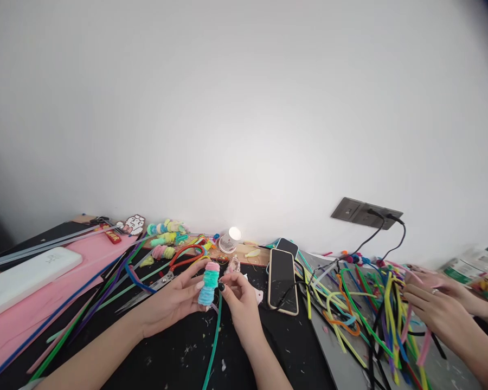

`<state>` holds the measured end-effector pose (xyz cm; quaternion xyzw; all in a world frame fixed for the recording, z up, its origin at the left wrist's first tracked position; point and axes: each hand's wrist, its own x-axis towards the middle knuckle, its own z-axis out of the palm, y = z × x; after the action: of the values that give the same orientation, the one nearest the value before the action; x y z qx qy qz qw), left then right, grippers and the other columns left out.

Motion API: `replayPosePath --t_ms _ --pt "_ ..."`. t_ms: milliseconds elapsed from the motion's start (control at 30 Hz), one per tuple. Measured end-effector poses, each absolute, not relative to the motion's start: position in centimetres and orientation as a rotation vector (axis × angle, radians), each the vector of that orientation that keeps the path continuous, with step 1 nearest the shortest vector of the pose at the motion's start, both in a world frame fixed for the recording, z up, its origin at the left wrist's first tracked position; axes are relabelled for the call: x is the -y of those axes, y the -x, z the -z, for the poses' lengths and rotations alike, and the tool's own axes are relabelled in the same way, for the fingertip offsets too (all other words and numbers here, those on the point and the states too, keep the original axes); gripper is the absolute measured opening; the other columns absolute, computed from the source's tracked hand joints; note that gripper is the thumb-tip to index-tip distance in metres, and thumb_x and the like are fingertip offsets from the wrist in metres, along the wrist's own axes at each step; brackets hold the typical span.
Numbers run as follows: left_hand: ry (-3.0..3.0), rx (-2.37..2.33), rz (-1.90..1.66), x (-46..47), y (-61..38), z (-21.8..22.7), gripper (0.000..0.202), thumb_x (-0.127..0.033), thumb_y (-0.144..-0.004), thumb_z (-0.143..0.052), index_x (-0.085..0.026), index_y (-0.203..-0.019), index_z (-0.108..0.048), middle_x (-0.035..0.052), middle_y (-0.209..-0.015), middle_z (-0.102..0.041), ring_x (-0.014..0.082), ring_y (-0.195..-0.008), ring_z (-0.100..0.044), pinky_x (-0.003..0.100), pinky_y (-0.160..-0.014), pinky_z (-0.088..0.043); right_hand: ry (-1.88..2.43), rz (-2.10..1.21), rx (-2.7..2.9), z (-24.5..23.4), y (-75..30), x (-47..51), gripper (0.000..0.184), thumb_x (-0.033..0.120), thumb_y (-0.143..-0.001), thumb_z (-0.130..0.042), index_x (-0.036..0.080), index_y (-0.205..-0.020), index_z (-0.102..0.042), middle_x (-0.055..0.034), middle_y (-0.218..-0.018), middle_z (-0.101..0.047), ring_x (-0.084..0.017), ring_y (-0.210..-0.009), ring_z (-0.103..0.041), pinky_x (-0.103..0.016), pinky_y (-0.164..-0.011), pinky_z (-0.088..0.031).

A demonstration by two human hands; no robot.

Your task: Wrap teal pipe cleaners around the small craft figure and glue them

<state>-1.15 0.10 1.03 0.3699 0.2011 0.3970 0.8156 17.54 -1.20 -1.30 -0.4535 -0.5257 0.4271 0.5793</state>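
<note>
Two hands meet at the fuzzy coil (209,281), upright above the black mat (174,360); your left hand (168,303) grips its side; your right hand (239,297) pinches shut beside it. Keep the green pipe cleaner (213,341) taut; seat turns snugly.

Bare forearms (106,352), right hand (241,299) nail painted dark

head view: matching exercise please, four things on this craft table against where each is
1 pink, green and blue coiled pipe-cleaner roll
2 black flat smartphone in a pale case
3 white rectangular plastic box
4 grey wall socket plate

a on the pink sheet, far left
b on the wall, plugs in it
c held by the left hand
d flat, right of the right hand

Pairs: 1-c, 2-d, 3-a, 4-b
</note>
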Motion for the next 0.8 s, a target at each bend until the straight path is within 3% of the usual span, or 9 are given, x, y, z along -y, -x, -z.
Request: replayPosePath --t_ms 100,333,567,800 --pt "-0.815 -0.427 -0.851 -0.1 1.0 -1.3 0.051 -0.039 -0.085 -0.084 -0.039 -0.132 -0.065 0.0039 -0.119 -0.062 0.0166 -0.095 -0.061 0.034 -0.084 -0.051 1.074 -0.928 1.255 1.5 -17.5 1.3 0.016 0.034 -0.079 -0.073 0.021 -0.088 -0.07 0.0012 -0.076 -0.062 -0.015 -0.065 -0.052 -0.026 -0.063 -0.042" --pt "-0.833 -0.447 -0.858 0.0 0.8 -1.5 0.049 -0.04 -0.086 -0.083 -0.038 -0.132 -0.065 0.005 -0.123 -0.062 0.0165 -0.096 -0.062 0.032 -0.08 -0.051 1.028 -1.143 1.166 0.0 -16.9 1.7 0.02 0.038 -0.074 -0.073 0.022 -0.082 -0.064 0.0002 -0.072 -0.065 -0.017 -0.062 -0.059 -0.029 -0.063 -0.047" --pt "-0.843 -0.491 -0.865 0.0 0.9 -1.3 0.057 -0.043 -0.082 -0.086 -0.036 -0.134 -0.064 0.0065 -0.136 -0.059 0.0198 -0.104 -0.063 0.037 -0.09 -0.053 0.982 -1.262 1.169 -1.2 -16.5 2.2 0.023 0.044 -0.077 -0.073 0.023 -0.082 -0.065 0.0003 -0.067 -0.067 -0.02 -0.064 -0.066 -0.033 -0.069 -0.053" --pt "-0.845 -0.554 -0.884 0.0 0.9 -1.3 0.075 -0.04 -0.086 -0.084 -0.039 -0.151 -0.047 0.0098 -0.145 -0.057 0.021 -0.104 -0.065 0.037 -0.087 -0.054 0.898 -1.37 1.138 -1.1 -16.3 2.4 0.031 0.05 -0.078 -0.078 0.021 -0.081 -0.07 -0.0007 -0.072 -0.071 -0.018 -0.065 -0.066 -0.032 -0.07 -0.054"
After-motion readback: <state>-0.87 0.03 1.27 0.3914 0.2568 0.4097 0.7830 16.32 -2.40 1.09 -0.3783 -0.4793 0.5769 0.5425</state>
